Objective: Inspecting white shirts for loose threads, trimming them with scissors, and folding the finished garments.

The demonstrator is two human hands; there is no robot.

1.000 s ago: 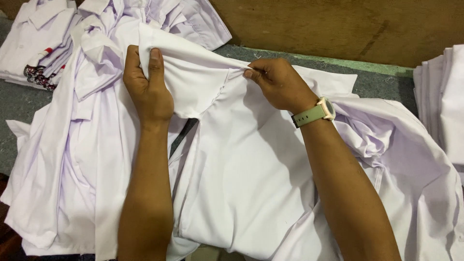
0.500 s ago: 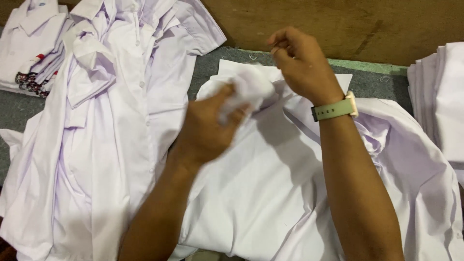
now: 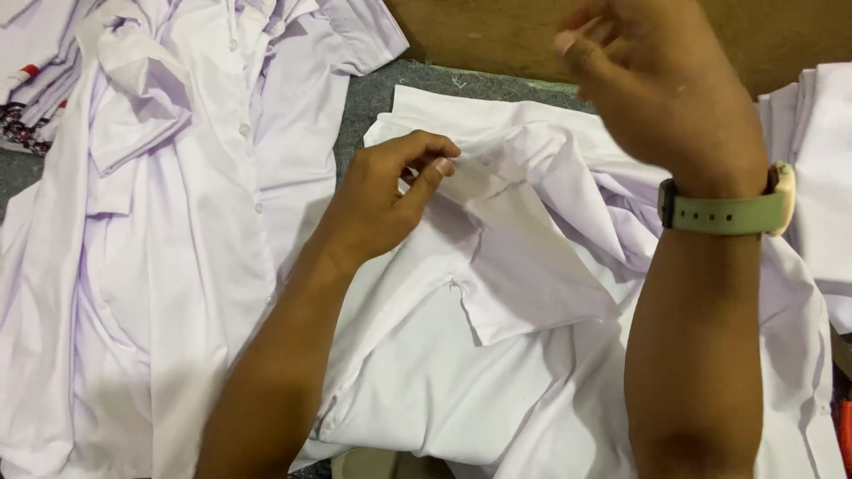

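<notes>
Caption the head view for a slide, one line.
Left hand pinches a fold of a white shirt on the grey table; right hand raised, empty.

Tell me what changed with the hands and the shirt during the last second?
The right hand let go of the white shirt and rose clear of it. The left hand moved right and now pinches a fold. The shirt pile at left stayed put.

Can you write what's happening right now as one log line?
left hand: pinching white shirt fold | right hand: raised, empty | watch: right wrist | shirt pile: left
</notes>
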